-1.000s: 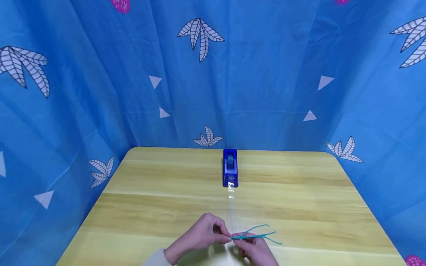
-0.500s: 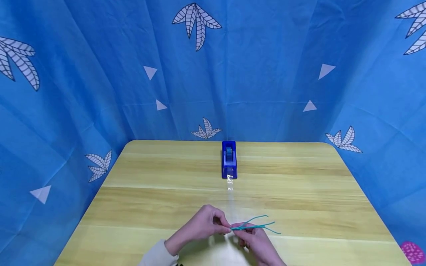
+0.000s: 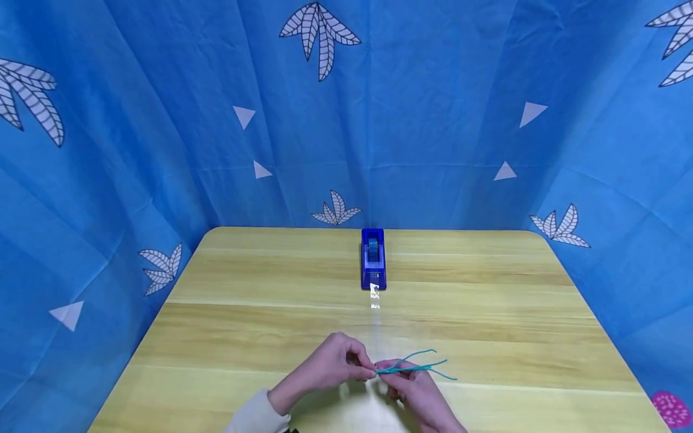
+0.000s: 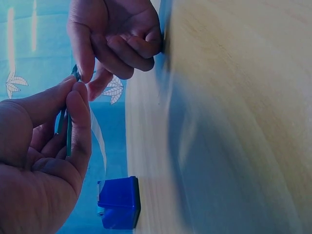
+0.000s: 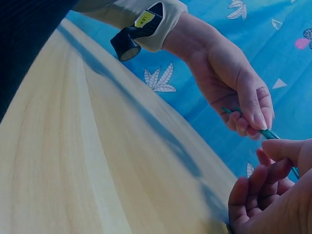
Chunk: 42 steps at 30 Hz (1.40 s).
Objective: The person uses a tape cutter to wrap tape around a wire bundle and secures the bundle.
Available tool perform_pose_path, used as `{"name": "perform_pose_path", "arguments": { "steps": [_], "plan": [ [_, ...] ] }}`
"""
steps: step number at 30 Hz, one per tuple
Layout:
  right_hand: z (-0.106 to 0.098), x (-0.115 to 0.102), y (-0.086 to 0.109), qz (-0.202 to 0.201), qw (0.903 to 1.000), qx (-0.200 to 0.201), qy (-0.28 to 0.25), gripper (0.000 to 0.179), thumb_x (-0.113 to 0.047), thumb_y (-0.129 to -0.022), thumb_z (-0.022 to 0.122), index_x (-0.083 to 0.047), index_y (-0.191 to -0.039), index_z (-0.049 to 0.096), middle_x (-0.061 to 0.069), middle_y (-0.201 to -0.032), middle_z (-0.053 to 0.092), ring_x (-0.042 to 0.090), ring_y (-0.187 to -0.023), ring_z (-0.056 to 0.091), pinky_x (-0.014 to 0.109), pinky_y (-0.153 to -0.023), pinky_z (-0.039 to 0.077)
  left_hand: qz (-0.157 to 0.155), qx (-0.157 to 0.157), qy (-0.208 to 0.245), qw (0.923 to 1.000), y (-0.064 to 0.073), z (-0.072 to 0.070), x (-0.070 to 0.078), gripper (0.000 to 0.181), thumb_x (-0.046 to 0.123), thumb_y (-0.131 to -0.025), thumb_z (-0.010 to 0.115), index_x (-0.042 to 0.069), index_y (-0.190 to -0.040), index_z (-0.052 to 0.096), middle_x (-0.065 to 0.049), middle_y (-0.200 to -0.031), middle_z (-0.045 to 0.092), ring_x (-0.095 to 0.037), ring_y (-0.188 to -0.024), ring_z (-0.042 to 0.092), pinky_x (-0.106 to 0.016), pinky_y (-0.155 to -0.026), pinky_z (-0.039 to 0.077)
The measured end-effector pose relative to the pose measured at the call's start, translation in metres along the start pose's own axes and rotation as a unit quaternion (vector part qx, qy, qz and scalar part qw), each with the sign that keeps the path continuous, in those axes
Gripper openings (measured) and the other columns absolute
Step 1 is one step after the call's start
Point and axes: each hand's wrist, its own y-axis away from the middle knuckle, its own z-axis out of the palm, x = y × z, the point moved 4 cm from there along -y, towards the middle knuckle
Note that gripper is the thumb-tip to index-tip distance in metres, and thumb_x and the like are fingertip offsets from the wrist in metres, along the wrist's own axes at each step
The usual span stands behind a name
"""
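A small bunch of thin green cords (image 3: 419, 367) is held low over the front of the table, between two hands. My left hand (image 3: 341, 364) pinches one end with thumb and forefinger. Beside it my right hand (image 3: 414, 391) pinches the bunch, and the loose ends fan out to the right. In the left wrist view, more green cord (image 4: 69, 129) shows inside the left hand. A clear strip of tape (image 4: 99, 139) runs from the blue tape dispenser (image 4: 118, 202) up to the fingertips; its end is hidden among them.
The dispenser, with a tape roll (image 3: 373, 248) in it, stands at the back middle of the wooden table (image 3: 243, 276). A blue patterned curtain (image 3: 422, 120) surrounds the table's back and sides. A dark camera (image 5: 129, 46) is worn on the left wrist.
The head view has tilted down slightly, so the table and hands appear higher than a second ago. Both hands keep their hold on the cords, with hardly any movement.
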Motion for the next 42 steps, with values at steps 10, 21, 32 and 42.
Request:
{"name": "perform_pose_path", "arguments": {
  "steps": [10, 21, 32, 42],
  "plan": [
    [-0.003, 0.0, 0.001, -0.014, 0.9999, -0.002, -0.008, 0.057, -0.012, -0.095, 0.072, 0.002, -0.147, 0.052, -0.007, -0.074, 0.061, 0.009, -0.067, 0.053, 0.021, -0.066, 0.046, 0.008, 0.001, 0.007, 0.9999, 0.001, -0.001, -0.002, 0.005, 0.0, -0.084, 0.082, 0.003, -0.084, 0.078, -0.001, -0.077, 0.076, -0.014, -0.068, 0.071, -0.019, -0.06, 0.055],
    [-0.066, -0.019, 0.012, -0.044, 0.9941, 0.086, -0.051, 0.069, 0.005, -0.094, 0.057, 0.002, -0.157, 0.03, 0.006, -0.108, 0.057, 0.018, -0.095, 0.063, 0.03, -0.089, 0.058, 0.009, 0.029, -0.001, 0.9995, 0.001, -0.005, -0.004, 0.009, -0.002, -0.083, 0.081, 0.006, -0.083, 0.078, 0.001, -0.077, 0.075, -0.014, -0.066, 0.068, -0.021, -0.058, 0.056],
    [-0.072, -0.093, 0.006, -0.167, 0.9598, 0.017, 0.225, 0.037, -0.024, -0.108, 0.057, 0.001, -0.134, 0.063, 0.011, -0.109, 0.073, 0.016, -0.107, 0.07, 0.022, -0.097, 0.053, 0.017, 0.035, -0.011, 0.9992, 0.0, -0.007, -0.005, 0.009, -0.001, -0.083, 0.082, 0.006, -0.083, 0.078, 0.004, -0.077, 0.075, -0.004, -0.065, 0.064, -0.017, -0.058, 0.053],
    [-0.027, -0.086, -0.028, -0.095, 0.9418, -0.178, 0.269, 0.028, -0.021, -0.107, 0.059, 0.005, -0.114, 0.067, 0.017, -0.099, 0.074, 0.029, -0.092, 0.073, 0.044, -0.083, 0.062, 0.044, 0.034, -0.013, 0.9984, 0.001, -0.003, -0.009, 0.006, 0.001, -0.084, 0.082, 0.005, -0.082, 0.079, 0.0, -0.079, 0.077, -0.002, -0.067, 0.065, -0.018, -0.062, 0.055]
  ]
}}
